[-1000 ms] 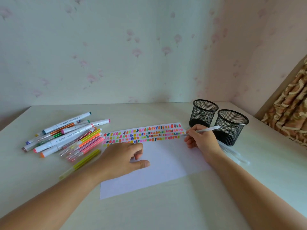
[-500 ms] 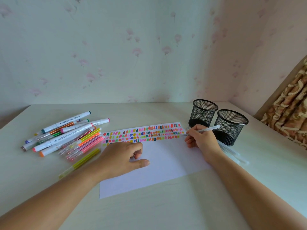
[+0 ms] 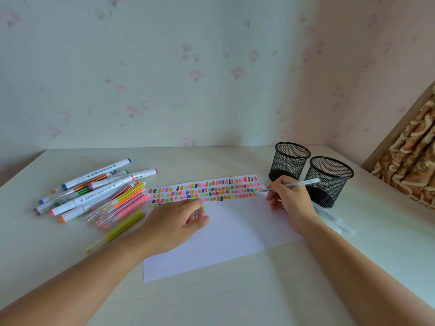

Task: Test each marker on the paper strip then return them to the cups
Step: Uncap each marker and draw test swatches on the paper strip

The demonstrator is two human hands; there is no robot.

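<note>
Head view: two bare forearms reach over a pale surface (image 3: 235, 300) set against flowered wallpaper.
Paper (image 3: 226, 238): white sheet, lying flat between the arms; its far edge carries the band of colour swatches (image 3: 204, 191), several rows deep.
Right hand (image 3: 290, 200): fingers curled round a white marker (image 3: 296, 184), gripped like a writing pen; heel of the hand on the sheet's right edge.
White marker: slanted, tip down at the right end of the band of colour swatches, tail passing in front of the near cup.
Left hand (image 3: 176, 223): resting on the sheet just below the swatches, fingers curled under, thumb tucked toward them; blurred, so I cannot tell whether it pinches anything small.
Far cup (image 3: 290, 161): black mesh, upright, beyond the sheet's right corner.
Near cup (image 3: 329, 182): black mesh, upright, just beside the far cup, behind the right hand.
Marker pile (image 3: 94, 191): white-barrelled markers and slim coloured pens, heaped on the surface left of the sheet.
Yellow pen (image 3: 115, 232): lying nearest the left forearm.
Clear pens (image 3: 334, 218): lying on the surface by the near cup's base.
</note>
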